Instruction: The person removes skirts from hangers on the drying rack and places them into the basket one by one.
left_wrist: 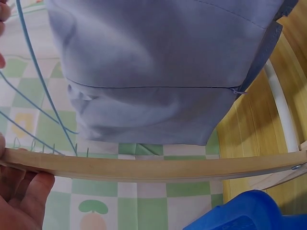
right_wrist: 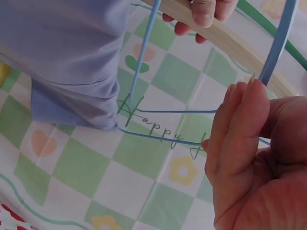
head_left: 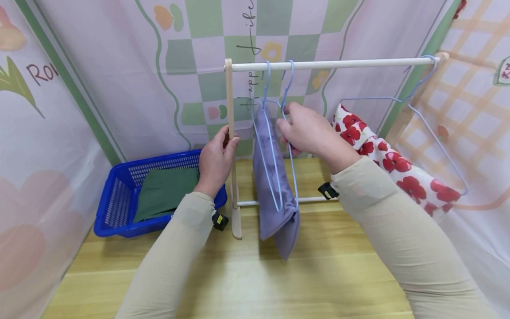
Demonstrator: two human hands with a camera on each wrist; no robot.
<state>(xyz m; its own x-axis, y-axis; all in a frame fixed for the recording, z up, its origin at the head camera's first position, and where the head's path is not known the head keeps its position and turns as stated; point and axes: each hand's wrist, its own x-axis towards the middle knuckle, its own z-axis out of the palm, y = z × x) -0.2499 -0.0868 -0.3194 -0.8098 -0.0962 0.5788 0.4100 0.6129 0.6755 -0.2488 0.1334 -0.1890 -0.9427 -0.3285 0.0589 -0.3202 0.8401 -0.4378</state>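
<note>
In the head view my left hand (head_left: 217, 159) holds the wooden side post (head_left: 230, 106) of a hanging rack, thumb on one side and fingers behind. My right hand (head_left: 307, 133) pinches a light blue hanger (head_left: 287, 88) just below its hook, which is over the white top rod (head_left: 338, 64). A second blue hanger (head_left: 266, 84) hangs from the rod just to its left. Folded lavender cloth (head_left: 275, 177) hangs down at these two hangers; the left wrist view shows a zip along the lavender cloth (left_wrist: 158, 52).
Left of the rack, a blue plastic basket (head_left: 113, 199) contains folded green cloth (head_left: 167, 190). At the rod's right end another blue hanger (head_left: 438, 141) carries red-flowered white cloth (head_left: 398, 164). The rack stands on a wooden table (head_left: 239, 274) before a patterned curtain (head_left: 191, 26).
</note>
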